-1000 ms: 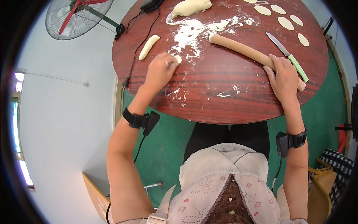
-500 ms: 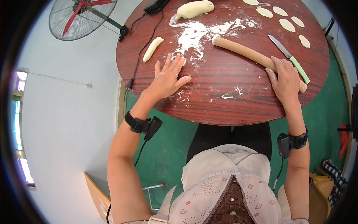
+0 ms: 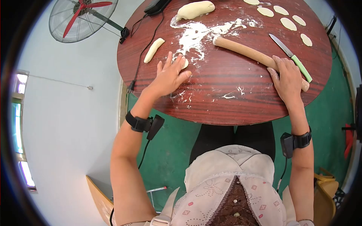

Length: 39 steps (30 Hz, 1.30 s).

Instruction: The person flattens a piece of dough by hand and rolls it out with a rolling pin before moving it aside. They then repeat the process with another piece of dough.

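My left hand (image 3: pixel 169 77) lies over a small flattened piece of dough (image 3: pixel 185 63) at the edge of the flour, fingers stretched out and mostly covering it. My right hand (image 3: pixel 287 77) is wrapped round the near end of a wooden rolling pin (image 3: pixel 245 51), which lies slantwise on the table. Just right of that hand is a knife (image 3: pixel 301 67) with a green handle. A short dough strip (image 3: pixel 154 50) rests left of my left hand. White flour (image 3: pixel 194 37) is scattered in front of it.
At the far side of the round wooden table (image 3: pixel 226 109) lies a large dough log (image 3: pixel 196 10). Several flat dough rounds (image 3: pixel 288 24) are spread at the far right. A black cable (image 3: pixel 145 56) runs along the left side. A fan (image 3: pixel 83 17) stands beyond the table.
The fingers of my left hand have drawn slightly back and bent a little, showing more of the dough piece. My right hand stays on the rolling pin.
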Each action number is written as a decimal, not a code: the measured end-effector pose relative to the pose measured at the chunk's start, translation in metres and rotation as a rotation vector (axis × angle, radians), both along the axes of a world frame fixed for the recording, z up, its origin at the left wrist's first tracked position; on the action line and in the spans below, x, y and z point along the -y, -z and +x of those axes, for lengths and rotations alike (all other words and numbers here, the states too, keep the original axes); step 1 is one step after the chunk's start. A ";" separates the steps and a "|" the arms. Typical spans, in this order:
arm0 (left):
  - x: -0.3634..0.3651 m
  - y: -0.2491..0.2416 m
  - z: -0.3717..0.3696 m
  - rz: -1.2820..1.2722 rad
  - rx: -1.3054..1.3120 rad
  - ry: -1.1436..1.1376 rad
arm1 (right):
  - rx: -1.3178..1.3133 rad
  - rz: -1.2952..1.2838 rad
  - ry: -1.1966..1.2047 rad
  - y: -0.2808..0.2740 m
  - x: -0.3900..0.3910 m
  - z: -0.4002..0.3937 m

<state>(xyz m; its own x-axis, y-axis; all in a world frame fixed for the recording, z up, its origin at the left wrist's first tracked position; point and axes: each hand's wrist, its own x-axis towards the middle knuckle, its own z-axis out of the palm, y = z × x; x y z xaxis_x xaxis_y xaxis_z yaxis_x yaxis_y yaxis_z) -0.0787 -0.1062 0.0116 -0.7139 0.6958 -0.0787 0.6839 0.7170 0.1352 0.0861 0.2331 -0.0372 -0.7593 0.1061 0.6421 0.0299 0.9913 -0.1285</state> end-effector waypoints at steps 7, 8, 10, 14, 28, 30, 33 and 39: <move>-0.001 0.015 -0.030 0.330 -0.297 0.006 | 0.004 0.004 -0.001 0.001 -0.001 0.001; -0.001 0.017 -0.025 0.329 -0.282 -0.016 | 0.000 0.007 -0.001 0.001 -0.001 0.001; -0.001 0.018 -0.026 0.353 -0.233 -0.044 | 0.000 -0.005 -0.001 0.000 -0.001 0.000; 0.000 0.011 -0.035 0.576 -0.029 -0.189 | 0.012 -0.004 0.010 0.001 -0.001 0.001; 0.005 0.006 -0.013 0.450 -0.191 -0.001 | 0.029 -0.013 0.011 0.001 -0.001 0.001; 0.007 0.010 -0.004 0.223 -0.233 0.051 | 0.021 -0.008 0.013 0.001 0.000 0.000; 0.003 0.015 0.003 -0.023 -0.080 0.070 | 0.002 0.004 0.009 0.001 -0.001 0.001; 0.005 -0.004 0.002 -0.027 0.054 0.087 | 0.005 -0.008 0.013 -0.001 0.001 0.000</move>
<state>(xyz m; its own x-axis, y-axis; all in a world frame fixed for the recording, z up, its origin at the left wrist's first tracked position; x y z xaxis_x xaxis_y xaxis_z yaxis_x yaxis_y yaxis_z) -0.0766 -0.1108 0.0156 -0.6454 0.7518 -0.1351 0.7358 0.6594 0.1546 0.0859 0.2322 -0.0359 -0.7608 0.1210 0.6376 0.0431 0.9897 -0.1364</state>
